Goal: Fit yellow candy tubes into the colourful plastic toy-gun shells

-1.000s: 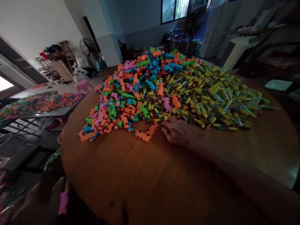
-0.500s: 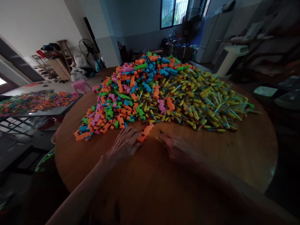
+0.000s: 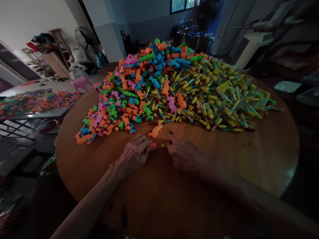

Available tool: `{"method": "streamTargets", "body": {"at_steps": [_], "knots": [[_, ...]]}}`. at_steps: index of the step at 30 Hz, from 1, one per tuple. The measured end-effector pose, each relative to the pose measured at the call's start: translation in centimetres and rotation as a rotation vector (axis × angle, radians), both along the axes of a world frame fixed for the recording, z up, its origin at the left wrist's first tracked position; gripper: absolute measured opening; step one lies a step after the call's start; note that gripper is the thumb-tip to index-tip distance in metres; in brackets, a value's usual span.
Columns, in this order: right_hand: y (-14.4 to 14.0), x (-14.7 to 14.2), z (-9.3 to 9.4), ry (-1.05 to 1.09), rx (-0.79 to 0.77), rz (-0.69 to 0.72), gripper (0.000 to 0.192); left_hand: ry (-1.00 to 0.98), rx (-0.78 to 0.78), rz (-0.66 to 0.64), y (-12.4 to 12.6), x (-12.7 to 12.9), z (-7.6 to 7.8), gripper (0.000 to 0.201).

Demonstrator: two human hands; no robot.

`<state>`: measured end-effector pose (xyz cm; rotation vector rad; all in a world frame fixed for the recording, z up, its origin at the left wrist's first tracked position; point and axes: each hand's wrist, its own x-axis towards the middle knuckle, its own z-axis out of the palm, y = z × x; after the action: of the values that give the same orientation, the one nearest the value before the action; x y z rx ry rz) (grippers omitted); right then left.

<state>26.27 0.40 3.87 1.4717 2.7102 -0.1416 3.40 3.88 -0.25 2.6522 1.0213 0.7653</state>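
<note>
My left hand (image 3: pixel 136 152) rests low over the round wooden table, its fingers closed on a small orange toy car (image 3: pixel 153 145), mostly covered by the fingertips. Facing it, my right hand (image 3: pixel 185 155) is closed around a small yellow tube-like piece (image 3: pixel 163 145), of which only the tip shows. The two held pieces point at each other with a narrow gap between them. Just beyond the hands lies a loose orange toy car (image 3: pixel 156 130). Behind it rises a heap of orange, green, blue and pink toy cars (image 3: pixel 129 96), merging on the right with yellow wrapped tubes (image 3: pixel 211 96).
The heap fills the far half of the round table (image 3: pixel 269 156). At left stands another table with more colourful toys (image 3: pixel 37 104), beside a pink stool (image 3: pixel 81 83). A standing fan (image 3: pixel 87 40) and shelves are further back.
The view has tipped downward. My left hand has drawn back from the loose orange car and now shows another orange piece in its fingers. My right hand, with the yellow piece, stays opposite.
</note>
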Motion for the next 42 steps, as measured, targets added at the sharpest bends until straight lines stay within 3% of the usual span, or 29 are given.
{"method": "streamTargets", "body": {"at_steps": [9,22,29,33,42], "knots": [[0.7,-0.3,0.0,0.103,-0.017,0.073,0.038,0.006,0.037,-0.033,-0.1,-0.2,0.0,0.015],[1.0,-1.2,-0.4,0.033,0.004,0.09,0.049,0.009,0.031,-0.048,0.0,-0.2,-0.4,0.013],[1.4,-1.2,-0.6,0.015,0.003,0.189,0.037,0.04,-0.03,-0.046,-0.2,-0.1,0.0,0.02],[1.6,-1.1,-1.4,0.013,0.047,0.267,0.041,0.047,-0.057,-0.047,-0.1,-0.1,0.1,0.017],[2.0,-0.7,-3.1,0.082,0.063,0.234,0.026,0.02,-0.099,-0.051,0.1,-0.4,-0.2,0.009]]}}
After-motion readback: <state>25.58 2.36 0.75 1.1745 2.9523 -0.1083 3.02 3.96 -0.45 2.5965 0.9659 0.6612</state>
